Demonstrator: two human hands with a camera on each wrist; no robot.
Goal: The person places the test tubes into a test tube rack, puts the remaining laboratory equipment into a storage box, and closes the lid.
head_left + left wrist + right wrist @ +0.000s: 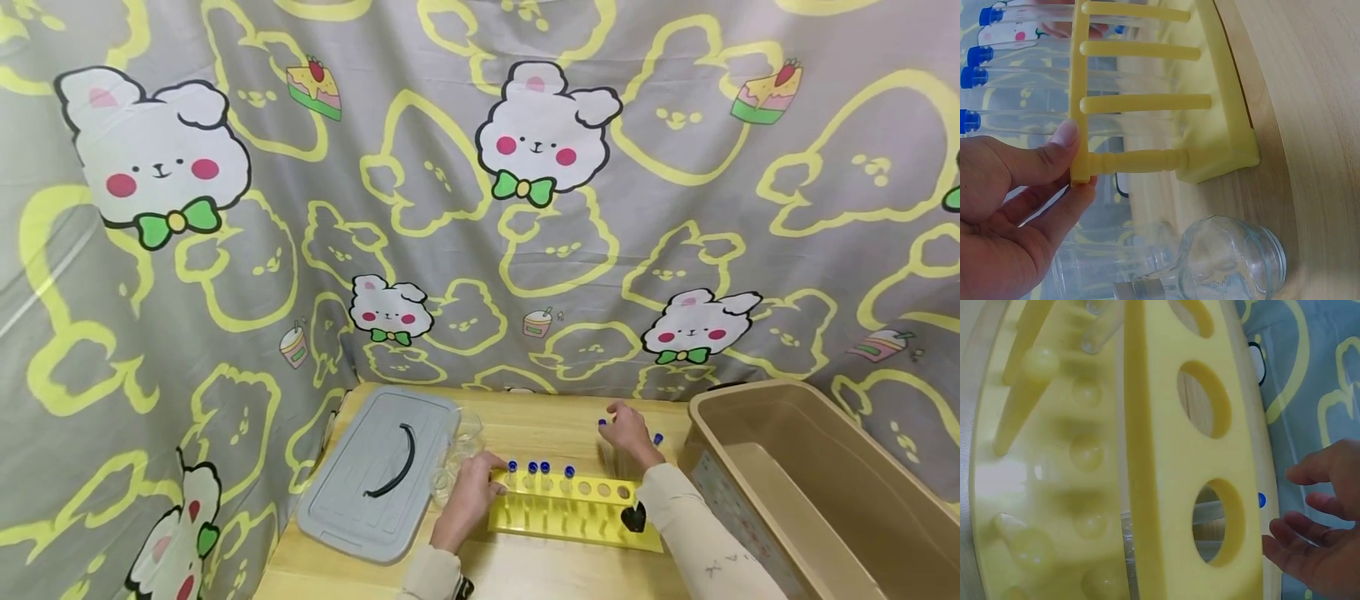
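Observation:
A yellow test tube rack [558, 525] stands on the table, with several blue-capped test tubes [532, 468] upright in its left part. My left hand [474, 492] pinches the left end of the rack's top plate; in the left wrist view, the thumb [1063, 140] lies on top and the fingers curl under. Behind the rack's right end is my right hand [628, 429], its fingers loosely bent and holding nothing visible. Close by it are more blue-capped tubes [658, 439], their lower parts partly hidden. Bare holes [1207, 522] show in the rack's right end.
Left of the rack lies a grey lid [360, 475] with a black handle. Between them stands clear glassware, including a round flask [1229, 259]. A large brown bin [750, 475] occupies the right side. A patterned curtain [450, 208] hangs behind the table.

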